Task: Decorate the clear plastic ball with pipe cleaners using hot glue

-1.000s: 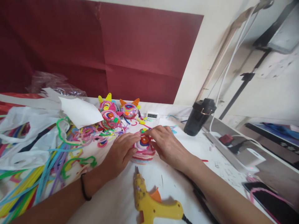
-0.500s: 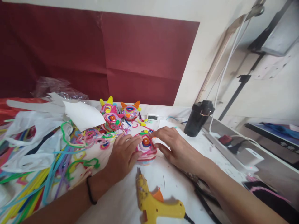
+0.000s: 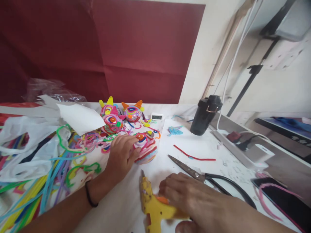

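Note:
A round ornament wrapped in pink, red and white fuzzy stems rests on the white table, tilted, with an orange eye patch on it. My left hand holds its left side, fingers curled over the top. Below it lies a yellow glue gun, its nozzle pointing away from me. Over the gun's handle and orange trigger is my right hand, its fingers curled round the handle and slightly blurred. Black-handled scissors lie partly open beyond my right hand. Past them sits a red stem piece.
More eared ornaments stand at the back beside a small digital display. Colourful stems and a white bag cover the left. A black cup, power strip and phone are at right.
My right hand has left the ornament and come down to the glue gun's handle. The ornament has tipped under my left hand. The view has shifted a little.

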The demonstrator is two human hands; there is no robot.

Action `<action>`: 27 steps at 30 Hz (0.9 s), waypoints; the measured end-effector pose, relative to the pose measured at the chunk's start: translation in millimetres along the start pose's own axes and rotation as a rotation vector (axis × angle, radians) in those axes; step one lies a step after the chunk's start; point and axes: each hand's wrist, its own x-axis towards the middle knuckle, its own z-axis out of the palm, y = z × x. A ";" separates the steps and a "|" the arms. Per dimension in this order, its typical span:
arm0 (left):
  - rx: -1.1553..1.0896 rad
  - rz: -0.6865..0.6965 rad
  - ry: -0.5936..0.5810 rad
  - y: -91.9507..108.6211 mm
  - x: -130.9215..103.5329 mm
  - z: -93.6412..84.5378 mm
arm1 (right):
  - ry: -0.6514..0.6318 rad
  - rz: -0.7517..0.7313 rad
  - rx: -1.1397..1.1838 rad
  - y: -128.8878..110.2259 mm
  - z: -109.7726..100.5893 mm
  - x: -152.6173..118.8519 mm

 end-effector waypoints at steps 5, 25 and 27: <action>-0.005 -0.015 -0.045 0.5 1.2 -1.0 | 0.014 -0.018 -0.058 -0.1 15.0 4.5; 0.003 0.006 -0.174 1.0 9.7 -13.3 | 0.035 -0.096 -0.031 -4.3 8.8 9.9; -0.006 0.006 -0.180 0.4 10.0 -14.3 | 0.059 -0.114 -0.013 -4.7 5.5 6.0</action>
